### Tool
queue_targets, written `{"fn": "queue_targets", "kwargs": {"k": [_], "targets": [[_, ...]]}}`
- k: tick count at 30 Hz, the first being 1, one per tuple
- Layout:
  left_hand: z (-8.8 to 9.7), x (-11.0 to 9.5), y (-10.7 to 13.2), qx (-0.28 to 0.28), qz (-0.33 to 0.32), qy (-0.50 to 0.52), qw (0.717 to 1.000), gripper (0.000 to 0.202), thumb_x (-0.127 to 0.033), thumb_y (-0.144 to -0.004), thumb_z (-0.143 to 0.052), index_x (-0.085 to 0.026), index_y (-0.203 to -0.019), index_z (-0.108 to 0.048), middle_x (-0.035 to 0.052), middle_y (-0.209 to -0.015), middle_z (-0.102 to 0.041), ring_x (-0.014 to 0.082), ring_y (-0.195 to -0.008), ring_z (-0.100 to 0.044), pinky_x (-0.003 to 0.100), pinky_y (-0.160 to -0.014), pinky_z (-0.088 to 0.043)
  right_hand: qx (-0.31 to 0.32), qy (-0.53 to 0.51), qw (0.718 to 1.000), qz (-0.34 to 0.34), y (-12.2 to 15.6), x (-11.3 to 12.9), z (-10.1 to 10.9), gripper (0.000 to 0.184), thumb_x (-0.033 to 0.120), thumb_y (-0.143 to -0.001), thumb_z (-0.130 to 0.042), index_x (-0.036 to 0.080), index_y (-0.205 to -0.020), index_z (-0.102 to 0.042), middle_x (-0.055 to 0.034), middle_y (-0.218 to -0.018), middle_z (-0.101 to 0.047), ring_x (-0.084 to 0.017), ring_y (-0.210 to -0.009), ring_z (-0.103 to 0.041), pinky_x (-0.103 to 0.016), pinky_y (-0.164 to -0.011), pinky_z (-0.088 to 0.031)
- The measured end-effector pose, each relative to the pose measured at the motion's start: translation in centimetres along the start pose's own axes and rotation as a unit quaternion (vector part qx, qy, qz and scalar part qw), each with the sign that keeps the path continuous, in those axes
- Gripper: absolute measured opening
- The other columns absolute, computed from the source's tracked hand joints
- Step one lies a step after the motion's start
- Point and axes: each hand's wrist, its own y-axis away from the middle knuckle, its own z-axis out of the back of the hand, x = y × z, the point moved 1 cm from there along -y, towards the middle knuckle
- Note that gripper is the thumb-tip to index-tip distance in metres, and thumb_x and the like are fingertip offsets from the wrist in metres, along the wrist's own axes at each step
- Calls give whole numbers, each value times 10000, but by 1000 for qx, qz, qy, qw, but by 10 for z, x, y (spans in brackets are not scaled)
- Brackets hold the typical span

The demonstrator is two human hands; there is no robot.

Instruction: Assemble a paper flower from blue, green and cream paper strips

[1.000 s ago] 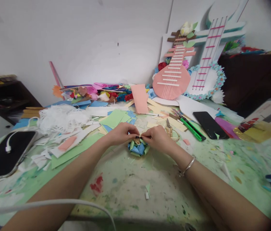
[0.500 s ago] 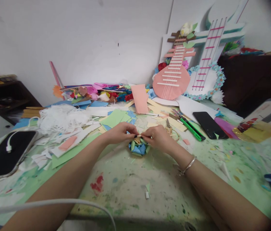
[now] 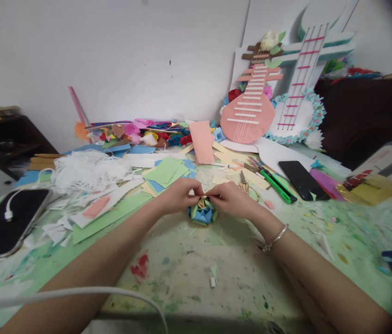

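A small folded paper flower of blue, green and tan paper rests on the paint-stained table. My left hand pinches its top from the left, fingers closed. My right hand, with a silver bangle on the wrist, pinches the same tan centre from the right. The fingertips of both hands meet above the flower and hide part of it.
Paper scraps and coloured sheets lie behind the hands. Small scissors, a green cutter and a black phone sit to the right. Another phone with a white cable lies far left. A pink paper lute leans on the wall.
The hands and flower stay in nearly the same spot; the fingers have shifted slightly on the flower's top, exposing a tan centre.
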Motion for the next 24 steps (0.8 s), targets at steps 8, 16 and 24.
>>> {"fn": "queue_targets", "kwargs": {"k": [8, 16, 24], "targets": [[8, -12, 0, 19, 14, -128, 992, 164, -171, -774, -485, -159, -802, -647, 50, -812, -633, 152, -767, -557, 243, -694, -407, -27, 31, 999, 10, 0, -2, 0, 257, 161, -740, -409, 114, -529, -549, 37, -456, -400, -58, -476, -277, -213, -493, -191], [14, 0, 1, -2, 20, -51, 998, 193, -258, -772, -552, -185, -806, -727, 30, -719, -575, 118, -674, -521, 217, -622, -369, -48, 54, 997, 12, 0, 7, -2, 257, 156, -768, -411, 122, -591, -594, -15, -544, -544, -71, -493, -344, -221, -521, -216], [14, -1, 2, 7, 47, 7, 999, 164, -272, -714, -613, -181, -760, -742, 13, -636, -561, 104, -620, -494, 215, -587, -345, -29, 21, 999, -11, 3, 9, 4, 268, 174, -746, -433, 96, -583, -631, 33, -444, -390, -67, -491, -209, -221, -483, -165]]}}
